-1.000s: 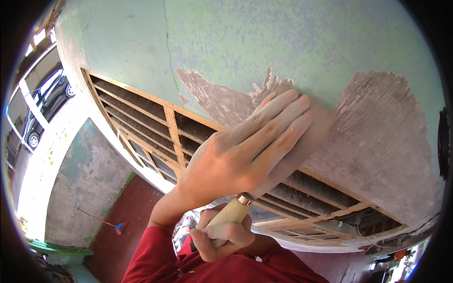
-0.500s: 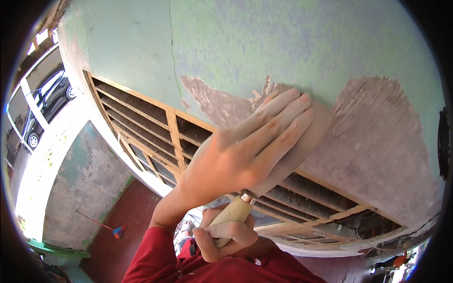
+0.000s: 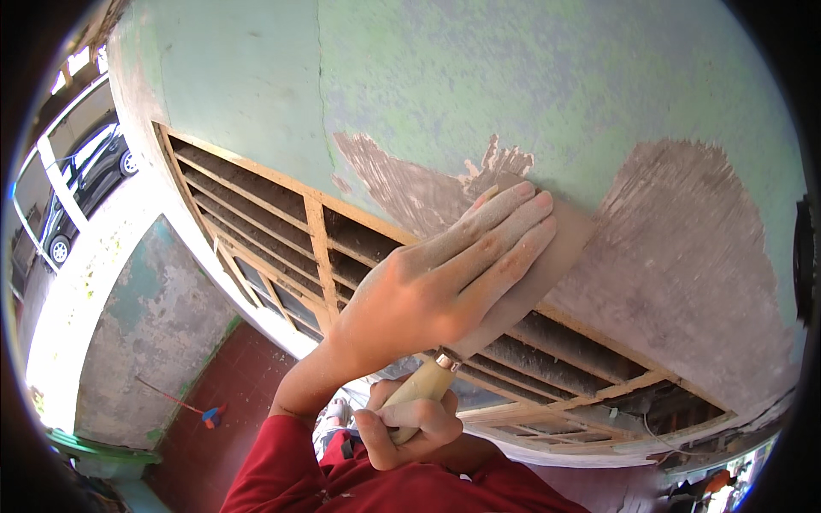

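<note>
peeling wall (image 3: 547, 77), seemingly tiled floor (image 3: 227, 398)

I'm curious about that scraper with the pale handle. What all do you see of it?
The wide, flat-bladed scraper has a dusty grey blade, apparently metal, joined by a shiny metallic collar to a thick, pale handle that looks wooden. It slants up and rightward, its far edge apparently against the green painted wall beside bare grey-brown patches. The person's left hand lies over the blade, hiding much of it; the right hand grips the handle.
</note>
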Demonstrator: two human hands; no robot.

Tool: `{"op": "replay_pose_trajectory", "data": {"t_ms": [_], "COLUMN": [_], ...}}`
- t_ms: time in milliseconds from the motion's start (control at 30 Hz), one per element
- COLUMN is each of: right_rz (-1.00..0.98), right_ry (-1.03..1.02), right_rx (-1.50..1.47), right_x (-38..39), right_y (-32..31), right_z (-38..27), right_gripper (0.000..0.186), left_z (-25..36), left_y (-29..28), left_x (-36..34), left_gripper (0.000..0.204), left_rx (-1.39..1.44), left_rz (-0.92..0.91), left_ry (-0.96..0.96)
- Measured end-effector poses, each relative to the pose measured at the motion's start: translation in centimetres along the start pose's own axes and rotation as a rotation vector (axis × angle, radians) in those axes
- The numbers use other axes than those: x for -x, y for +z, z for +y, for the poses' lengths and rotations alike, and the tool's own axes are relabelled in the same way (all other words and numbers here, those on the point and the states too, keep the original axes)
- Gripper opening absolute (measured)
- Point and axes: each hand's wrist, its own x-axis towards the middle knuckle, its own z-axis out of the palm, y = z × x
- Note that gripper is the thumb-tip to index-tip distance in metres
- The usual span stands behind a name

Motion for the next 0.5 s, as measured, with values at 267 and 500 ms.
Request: {"op": "replay_pose_trajectory", "data": {"t_ms": [267,500], "right_rz": [-0.013,-0.064], "right_ry": [-0.042,-0.169], "right_rx": [0.049,0.040], "right_x": [0.2,-1.5], "right_y": [0.2,-0.2], "right_z": [0.4,0.5], "right_gripper": [0.033,0.033], "left_z": [0.7,0.5], "left_y": [-0.4,-0.3], "left_x": [-0.8,-0.9], "left_gripper": [0.039,0.039], "left_rx": [0.072,0.042], "left_rz": [0.011,0.028], "left_ry": [-0.117,-0.117]}}
